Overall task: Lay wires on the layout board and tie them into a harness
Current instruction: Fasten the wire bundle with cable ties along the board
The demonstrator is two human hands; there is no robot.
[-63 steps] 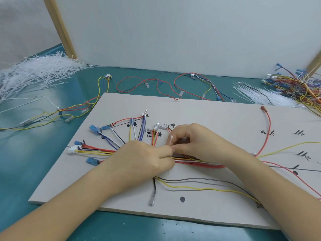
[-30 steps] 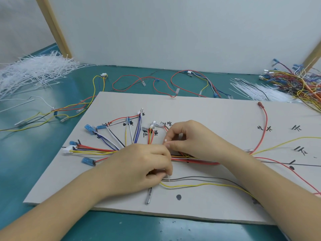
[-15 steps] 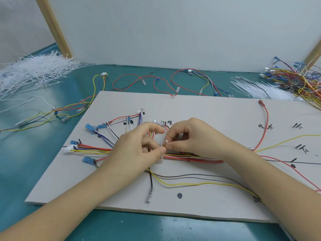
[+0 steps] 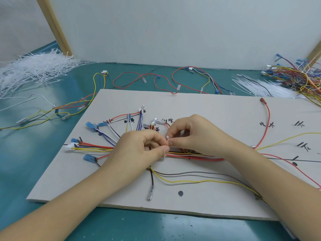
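Observation:
A grey layout board [image 4: 199, 105] with black handwritten marks lies on the teal table. Coloured wires fan out over it; their trunk, the wire bundle [image 4: 199, 156], runs across the middle. A thin white cable tie [image 4: 167, 138] stands at the bundle between my hands. My left hand [image 4: 139, 150] pinches its lower part between thumb and forefinger. My right hand [image 4: 192, 134] pinches its upper end. Blue connectors [image 4: 89, 125] end the wires at the left. Where the tie meets the bundle is hidden by my fingers.
A heap of white cable ties [image 4: 34, 70] lies at the far left, a smaller bunch [image 4: 257, 86] at the far right beside a tangle of spare wires [image 4: 295, 77]. Loose wires [image 4: 156, 79] lie behind the board. A white wall panel stands behind.
My left hand rose from lying on the bundle and came to the tie, pinching it beside my right hand. The tie now stands between both hands.

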